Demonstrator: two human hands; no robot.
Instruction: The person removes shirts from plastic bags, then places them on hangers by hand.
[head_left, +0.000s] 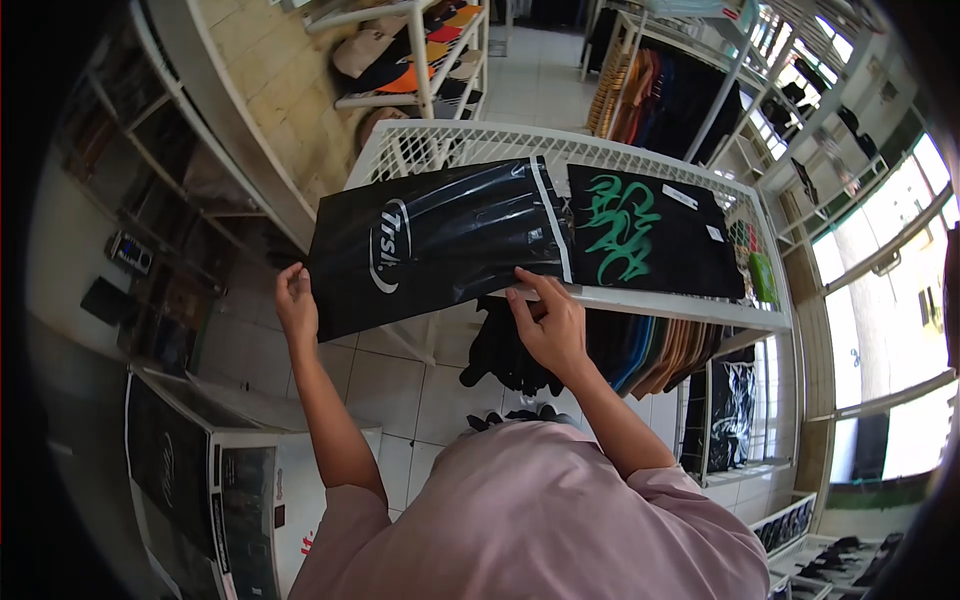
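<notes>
A black plastic mailer bag (455,235) with a white oval logo lies partly on the white mesh-topped rack (640,158). Its left end sticks out past the rack, and a white strip runs along its right end. My left hand (297,308) pinches the bag's left edge between thumb and fingers. Near the lower right corner, my right hand (552,325) has thumb and forefinger closed on the bag's front edge. Just right of the bag lies a folded black T-shirt (690,245) with green graffiti lettering and a white tag (680,196).
A small green packet (763,278) sits at the rack's right end. Clothes (650,350) hang beneath the rack top. Caps fill a white shelf (425,60) beyond it, and another clothes rack (655,90) stands farther back. A white cabinet (250,500) is at lower left.
</notes>
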